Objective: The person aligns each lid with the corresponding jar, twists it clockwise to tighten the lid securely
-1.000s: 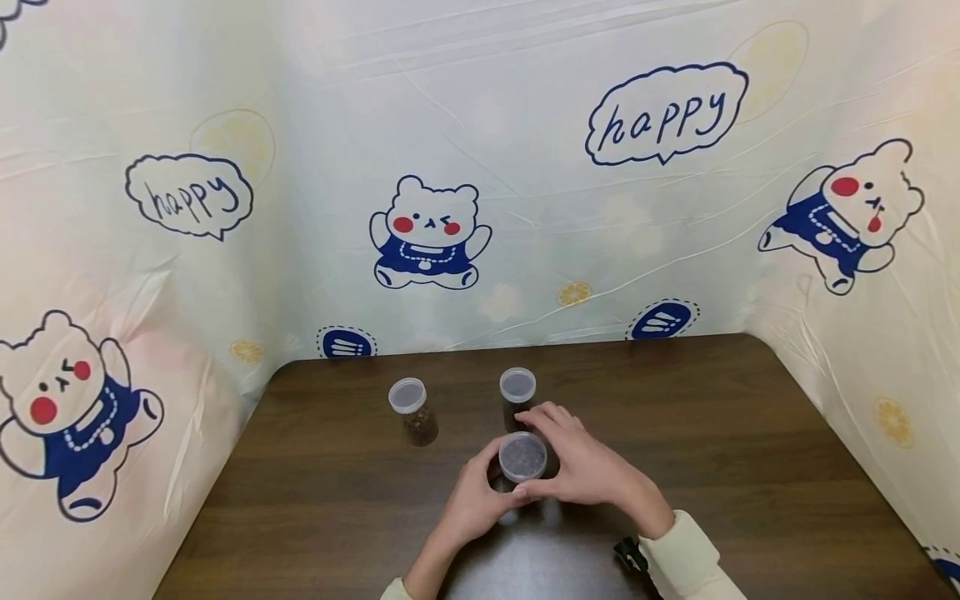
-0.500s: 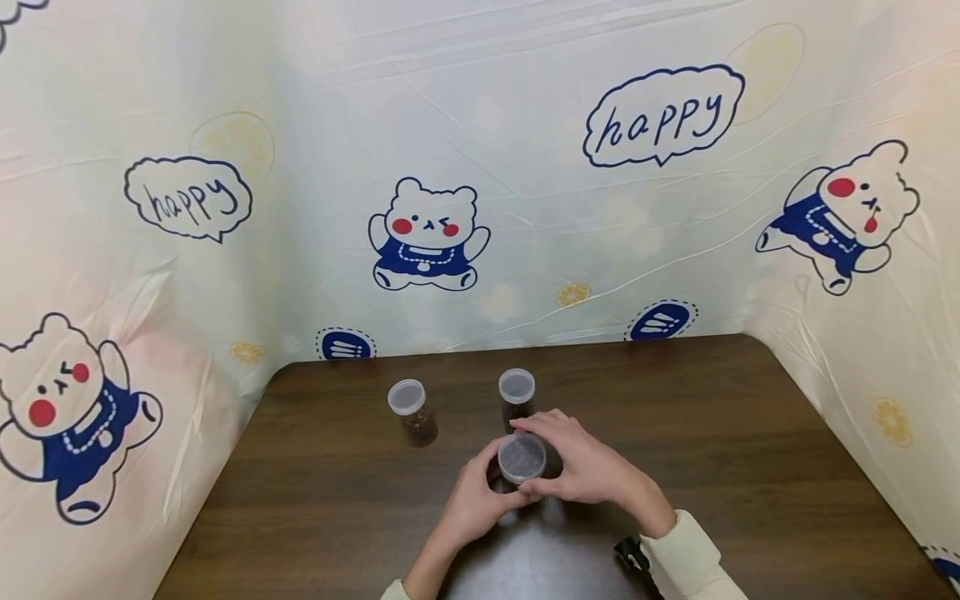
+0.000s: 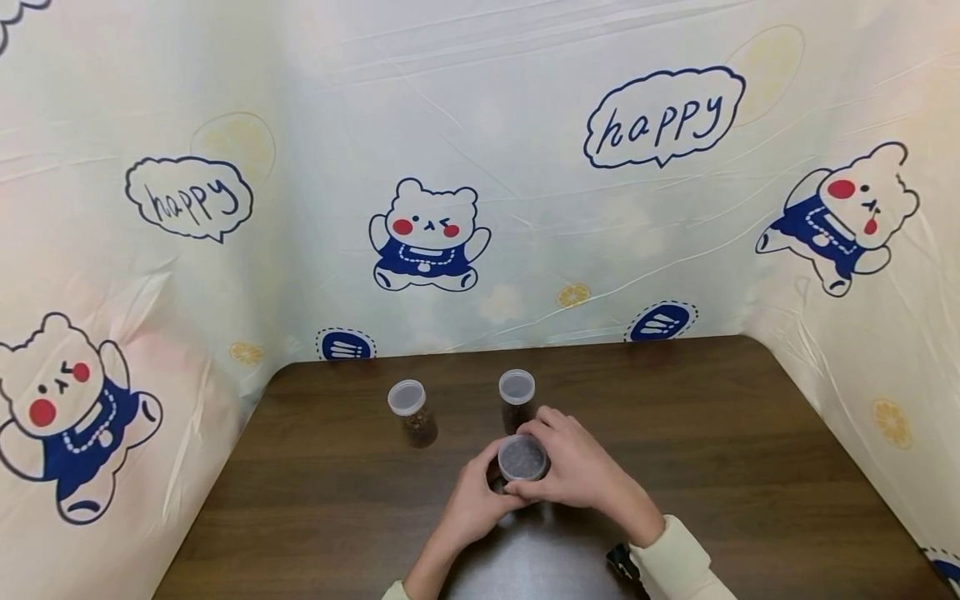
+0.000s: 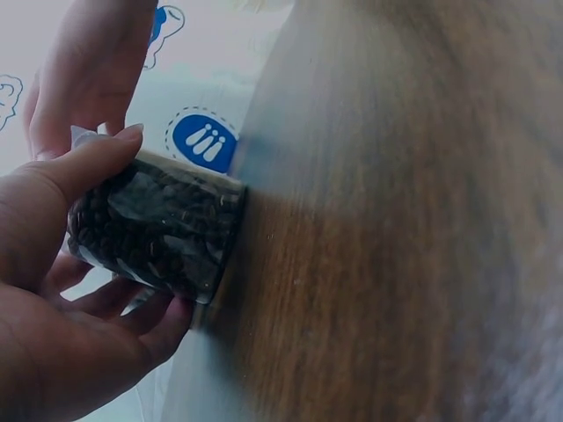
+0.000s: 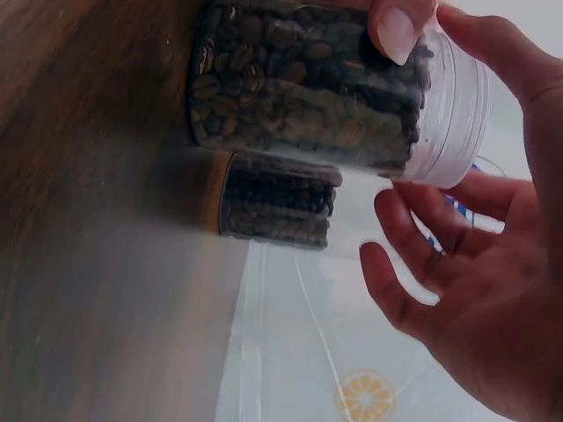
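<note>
An upright clear jar of dark coffee beans (image 5: 299,88) stands on the table, its translucent lid (image 3: 522,458) on top. My left hand (image 3: 477,500) grips the jar's body, thumb on one side and fingers on the other, as the left wrist view shows. My right hand (image 3: 585,467) holds the lid between thumb and fingers. In the right wrist view its lower fingers (image 5: 396,290) are loosely bent and apart from the jar. Just behind stands a second lidded jar of beans (image 3: 517,392), partly hidden by the right hand.
A third lidded jar (image 3: 414,414), with brown contents, stands to the left at the back of the dark wooden table (image 3: 315,500). A printed cloth curtain (image 3: 525,208) hangs along the back and both sides. A black strap piece (image 3: 622,562) sits by the right sleeve.
My right hand has turned a little around the lid, its fingers drawing in closer and its wrist shifting slightly left. The left hand and the jars stay in place.
</note>
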`<action>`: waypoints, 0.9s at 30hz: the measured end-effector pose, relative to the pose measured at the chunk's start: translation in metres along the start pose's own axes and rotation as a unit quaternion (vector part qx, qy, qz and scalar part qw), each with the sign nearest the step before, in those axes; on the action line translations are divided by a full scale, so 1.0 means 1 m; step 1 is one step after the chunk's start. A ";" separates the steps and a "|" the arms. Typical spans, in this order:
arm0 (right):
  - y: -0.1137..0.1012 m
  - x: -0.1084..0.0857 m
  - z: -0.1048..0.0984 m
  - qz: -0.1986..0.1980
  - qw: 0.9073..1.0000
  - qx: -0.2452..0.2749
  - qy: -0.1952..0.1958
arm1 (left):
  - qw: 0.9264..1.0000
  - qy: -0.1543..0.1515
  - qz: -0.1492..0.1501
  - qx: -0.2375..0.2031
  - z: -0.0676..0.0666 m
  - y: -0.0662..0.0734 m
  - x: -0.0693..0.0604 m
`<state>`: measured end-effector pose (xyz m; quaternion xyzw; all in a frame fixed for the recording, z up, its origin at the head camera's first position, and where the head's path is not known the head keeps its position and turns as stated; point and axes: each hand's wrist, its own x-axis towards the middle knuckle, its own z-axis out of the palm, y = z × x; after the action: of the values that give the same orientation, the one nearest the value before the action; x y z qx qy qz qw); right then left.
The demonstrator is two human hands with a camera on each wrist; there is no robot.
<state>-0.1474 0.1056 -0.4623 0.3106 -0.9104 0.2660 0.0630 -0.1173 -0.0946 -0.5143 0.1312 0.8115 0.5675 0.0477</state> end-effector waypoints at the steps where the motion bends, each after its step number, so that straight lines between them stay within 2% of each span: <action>1: -0.001 0.000 0.000 0.005 1.000 -0.014 0.006 | 1.000 0.000 0.000 -0.002 0.000 0.000 0.000; 4: -0.003 0.001 0.001 0.015 0.999 -0.044 0.016 | 1.000 0.001 -0.001 -0.002 0.000 0.001 0.000; 7: -0.003 0.000 0.000 0.014 0.998 -0.054 0.012 | 1.000 0.001 0.002 -0.001 0.000 0.001 0.000; 14: 0.006 -0.004 -0.007 -0.037 0.999 0.020 -0.023 | 1.000 -0.005 0.000 0.005 -0.001 0.001 0.001; 17: 0.007 -0.004 -0.007 -0.049 0.998 0.028 -0.023 | 1.000 -0.003 -0.001 0.010 -0.001 0.001 0.001; 23: 0.005 -0.002 -0.005 -0.039 0.999 0.009 -0.017 | 1.000 0.003 -0.005 0.011 0.000 0.001 0.001; 27: 0.001 -0.002 -0.004 -0.026 0.999 -0.022 -0.003 | 1.000 0.015 -0.010 0.000 0.001 0.002 0.002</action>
<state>-0.1466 0.1090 -0.4597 0.3337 -0.9078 0.2430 0.0746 -0.1190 -0.0922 -0.5126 0.1150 0.8135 0.5686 0.0413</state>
